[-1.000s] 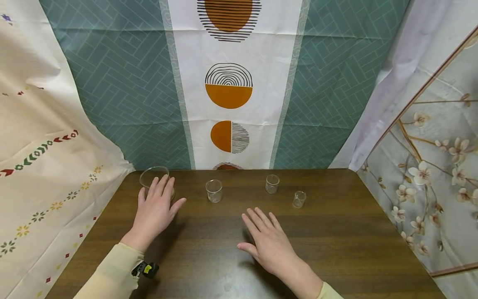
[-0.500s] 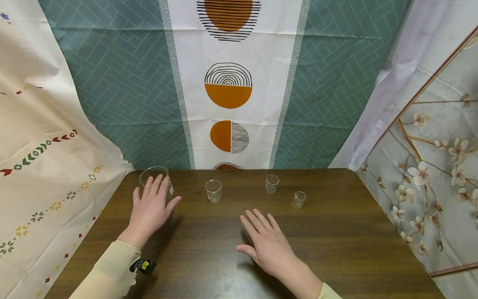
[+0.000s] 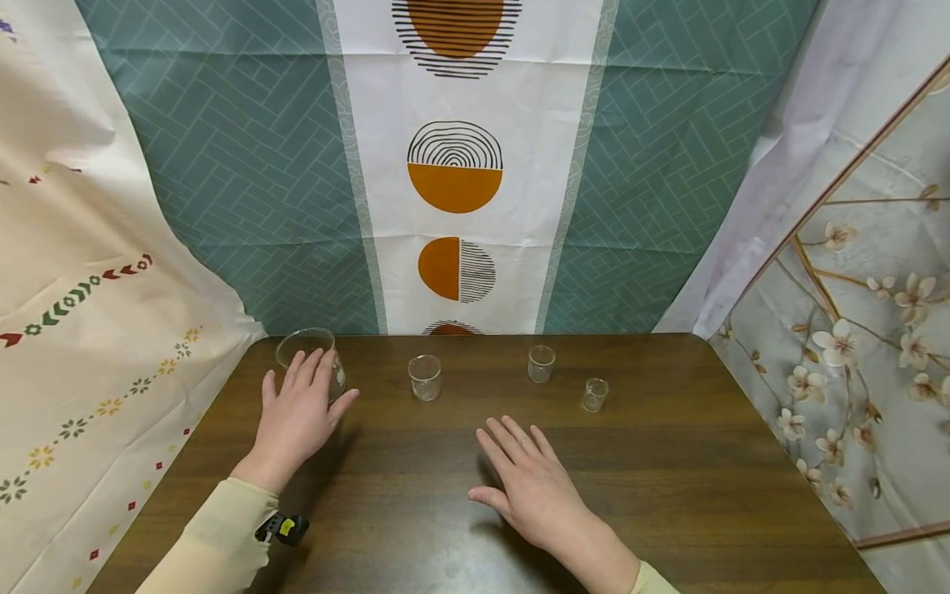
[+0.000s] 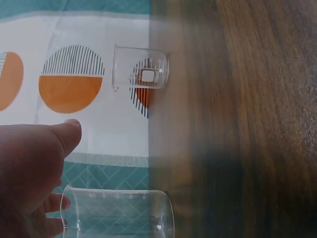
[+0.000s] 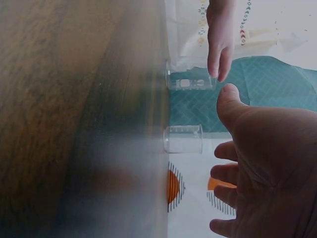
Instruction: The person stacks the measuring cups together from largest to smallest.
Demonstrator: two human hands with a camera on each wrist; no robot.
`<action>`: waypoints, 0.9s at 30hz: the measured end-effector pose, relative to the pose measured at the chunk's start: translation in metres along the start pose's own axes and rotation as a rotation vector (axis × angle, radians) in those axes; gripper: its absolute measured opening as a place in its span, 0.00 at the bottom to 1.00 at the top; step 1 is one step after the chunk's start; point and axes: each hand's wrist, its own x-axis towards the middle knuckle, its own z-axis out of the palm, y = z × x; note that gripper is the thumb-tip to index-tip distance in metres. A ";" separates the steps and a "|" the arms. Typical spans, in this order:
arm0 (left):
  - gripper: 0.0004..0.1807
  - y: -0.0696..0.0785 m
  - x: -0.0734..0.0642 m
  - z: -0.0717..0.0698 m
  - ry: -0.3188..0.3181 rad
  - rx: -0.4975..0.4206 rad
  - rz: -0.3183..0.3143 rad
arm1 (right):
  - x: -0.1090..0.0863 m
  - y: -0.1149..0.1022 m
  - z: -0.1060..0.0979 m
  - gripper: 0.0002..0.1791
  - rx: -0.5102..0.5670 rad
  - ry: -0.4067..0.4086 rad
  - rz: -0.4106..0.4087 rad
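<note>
At the table's far left stands a large glass beaker (image 3: 339, 373), partly hidden behind my left hand (image 3: 297, 421). That hand is spread with fairly straight fingers at the beaker's rim; whether they touch the glass I cannot tell. In the left wrist view, the large beaker (image 4: 116, 210) appears sideways beside the fingers. A medium beaker (image 3: 425, 379) stands to its right. Above the middle of the table hovers my right hand (image 3: 534, 491), palm down, fingers extended, holding nothing. Beyond it are a small beaker (image 3: 541, 365) and a smaller one (image 3: 594, 396).
All the beakers stand along the back part of a brown wooden table (image 3: 416, 511). A patterned curtain (image 3: 245, 181) hangs right behind the table's far edge. Cream cloth (image 3: 96, 396) borders the left side, floral cloth (image 3: 839, 396) the right.
My left hand has shifted slightly left and back toward me, uncovering more of the large beaker's right side. The right hand has barely moved. The beakers stay in place.
</note>
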 end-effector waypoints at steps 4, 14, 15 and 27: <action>0.44 0.002 -0.002 -0.001 0.006 0.003 0.006 | 0.000 0.000 0.000 0.44 -0.006 0.001 -0.003; 0.44 0.012 -0.010 -0.003 0.007 0.001 0.027 | 0.000 -0.001 -0.001 0.44 -0.001 -0.010 -0.004; 0.44 0.013 -0.011 -0.003 0.008 0.000 0.032 | 0.000 -0.001 -0.001 0.43 0.002 -0.011 -0.003; 0.44 0.033 -0.027 -0.007 0.008 0.001 0.088 | -0.002 -0.001 -0.001 0.44 0.004 -0.007 -0.011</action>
